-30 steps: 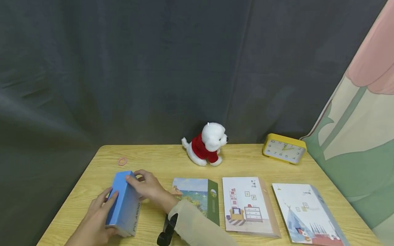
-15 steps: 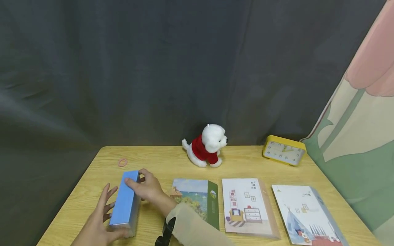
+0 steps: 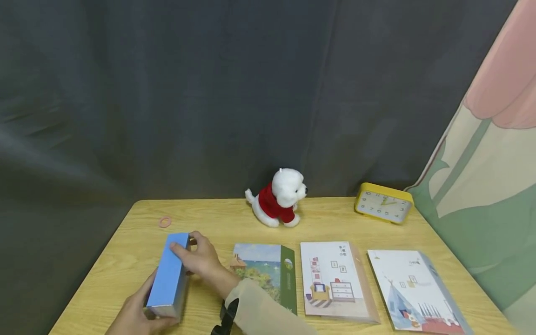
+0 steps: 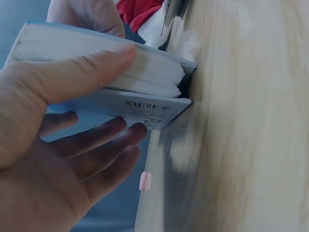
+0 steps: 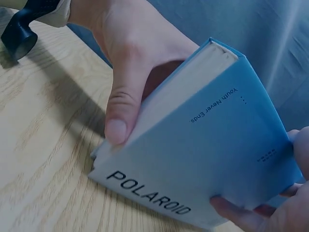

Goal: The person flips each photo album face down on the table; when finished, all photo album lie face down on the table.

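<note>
A thick blue-and-white photo album [image 3: 169,274] marked POLAROID stands on the wooden table, its blue spine facing up. My left hand [image 3: 135,307] holds its near end. In the left wrist view, the left thumb [image 4: 91,72] presses across the page ends, and the fingers lie along the barcode cover. My right hand [image 3: 204,258] grips the far end, thumb on the spine. Its other fingers reach round the far side and are partly hidden. The right wrist view shows the lettered cover [image 5: 193,154] leaning slightly, with right fingertips on it.
Three picture-covered books lie to the right: a seaside one [image 3: 261,270], a room-scene one [image 3: 331,279] and a tent one [image 3: 412,291]. Behind them sit a white plush dog [image 3: 274,200] and a yellow clock [image 3: 384,203]. A pink ring [image 3: 165,222] lies beyond the album.
The album has shifted slightly right and turned more upright, spine up. My left fingers spread away from its cover half a second ago and now lie close against it. The right hand keeps its grip.
</note>
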Action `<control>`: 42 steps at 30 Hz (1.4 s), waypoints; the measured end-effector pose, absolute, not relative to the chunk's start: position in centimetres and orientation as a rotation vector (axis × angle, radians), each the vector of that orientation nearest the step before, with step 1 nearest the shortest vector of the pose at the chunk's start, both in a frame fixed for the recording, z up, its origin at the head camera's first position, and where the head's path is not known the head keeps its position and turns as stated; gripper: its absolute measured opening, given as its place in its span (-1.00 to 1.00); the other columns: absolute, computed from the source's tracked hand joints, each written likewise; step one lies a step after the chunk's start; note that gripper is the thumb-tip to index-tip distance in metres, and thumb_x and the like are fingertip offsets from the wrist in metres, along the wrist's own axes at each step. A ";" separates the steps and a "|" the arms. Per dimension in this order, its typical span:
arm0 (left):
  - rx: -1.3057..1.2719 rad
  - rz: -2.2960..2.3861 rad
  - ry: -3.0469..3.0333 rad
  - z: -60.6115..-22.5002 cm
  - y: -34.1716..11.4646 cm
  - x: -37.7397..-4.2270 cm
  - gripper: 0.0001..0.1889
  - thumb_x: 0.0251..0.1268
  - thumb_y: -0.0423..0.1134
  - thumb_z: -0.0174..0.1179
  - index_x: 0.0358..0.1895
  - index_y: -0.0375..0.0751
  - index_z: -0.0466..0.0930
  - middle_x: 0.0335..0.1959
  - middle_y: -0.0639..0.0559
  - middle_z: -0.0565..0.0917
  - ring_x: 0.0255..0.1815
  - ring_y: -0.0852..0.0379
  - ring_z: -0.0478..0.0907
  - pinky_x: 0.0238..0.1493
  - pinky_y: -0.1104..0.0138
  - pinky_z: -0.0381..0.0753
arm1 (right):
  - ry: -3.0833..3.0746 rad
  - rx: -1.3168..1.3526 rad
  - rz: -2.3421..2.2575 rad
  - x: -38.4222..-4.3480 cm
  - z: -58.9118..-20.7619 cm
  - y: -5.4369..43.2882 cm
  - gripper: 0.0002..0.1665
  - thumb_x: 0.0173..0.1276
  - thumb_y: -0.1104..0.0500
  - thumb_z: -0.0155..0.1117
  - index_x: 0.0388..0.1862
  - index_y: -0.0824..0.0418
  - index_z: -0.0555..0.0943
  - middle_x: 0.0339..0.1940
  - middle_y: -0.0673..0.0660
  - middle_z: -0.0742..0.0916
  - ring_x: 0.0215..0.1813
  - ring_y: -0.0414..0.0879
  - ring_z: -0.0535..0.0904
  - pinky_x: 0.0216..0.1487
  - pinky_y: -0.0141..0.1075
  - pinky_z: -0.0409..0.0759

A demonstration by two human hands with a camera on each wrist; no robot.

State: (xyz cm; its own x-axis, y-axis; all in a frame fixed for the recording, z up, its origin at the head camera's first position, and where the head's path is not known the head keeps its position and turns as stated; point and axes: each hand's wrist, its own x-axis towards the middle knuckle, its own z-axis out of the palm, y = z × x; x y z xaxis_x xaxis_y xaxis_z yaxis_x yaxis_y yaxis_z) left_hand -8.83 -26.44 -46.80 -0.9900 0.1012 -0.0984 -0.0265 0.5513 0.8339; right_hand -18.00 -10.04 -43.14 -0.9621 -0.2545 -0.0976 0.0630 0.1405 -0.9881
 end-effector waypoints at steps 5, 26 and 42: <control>0.074 1.520 2.569 -47.0 -26.7 -9.0 0.27 -0.18 -0.22 0.62 0.59 -0.29 -0.10 0.39 -0.51 0.26 0.19 -0.38 0.49 -0.06 0.18 0.66 | 2.069 -0.245 -1.963 -18.3 -43.2 -9.2 -0.60 0.39 -0.04 0.33 0.10 0.12 0.59 -0.05 0.00 0.61 -0.28 -0.12 0.63 -0.20 -0.13 0.67; 0.336 1.167 2.804 -48.1 -30.3 -9.3 -0.04 -0.25 -0.26 0.62 0.37 -0.38 0.37 0.31 -0.52 0.37 0.23 -0.57 0.32 -0.05 -0.31 0.50 | 2.066 -0.226 -1.781 -19.1 -44.5 -7.6 -0.43 0.43 0.21 0.28 0.36 0.37 0.44 -0.34 0.18 0.64 -0.40 0.12 0.70 -0.39 -0.10 0.70; 0.318 0.814 2.835 -46.8 -29.2 -10.4 -0.19 -0.44 -0.38 0.66 0.14 -0.40 0.60 0.18 -0.37 0.50 0.15 -0.46 0.45 0.02 -0.16 0.54 | 2.427 -0.486 -1.258 -19.3 -43.8 -6.2 -0.38 0.40 0.14 0.25 0.34 0.44 0.44 -0.82 0.15 0.61 -0.85 -0.17 0.34 -0.66 -0.39 0.29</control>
